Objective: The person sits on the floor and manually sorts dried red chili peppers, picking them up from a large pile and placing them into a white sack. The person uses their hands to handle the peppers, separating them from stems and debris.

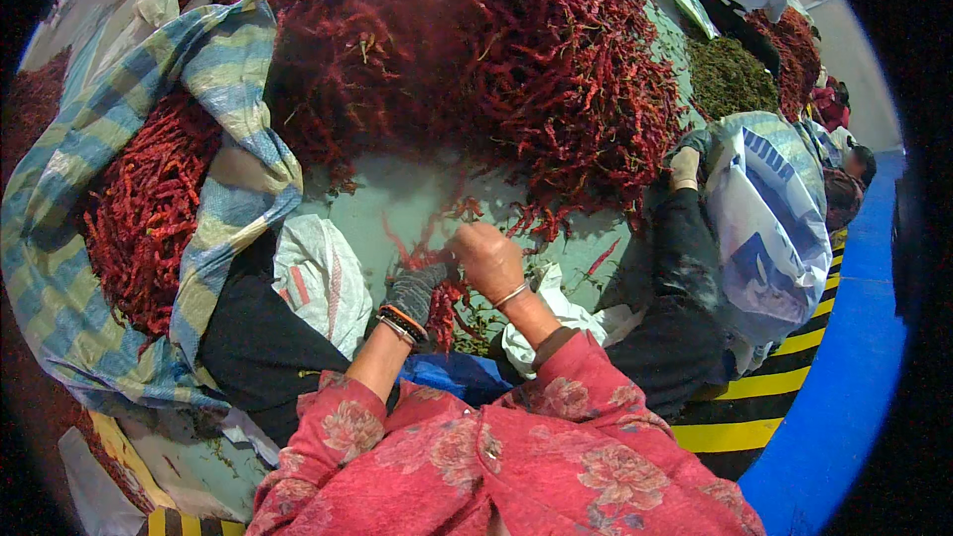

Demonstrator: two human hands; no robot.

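My left hand [421,290], in a grey knit glove, is closed round a bunch of dried red chillies [444,316] that hangs below it. My bare right hand [488,259] touches the bunch from the right, its fingers curled; whether it grips a chilli or a stem is hidden. Loose chillies [547,222] lie just beyond my hands, at the foot of a large heap of dried red chillies [581,89]. Green stems [476,327] lie on the floor beneath my wrists.
A blue and yellow checked woven sack [238,216] holding chillies [149,238] stands at the left. White sacks [324,275] lie between my legs. A printed white sack [767,238] stands at the right, near a stem pile [730,78]. Several people sit at the upper right.
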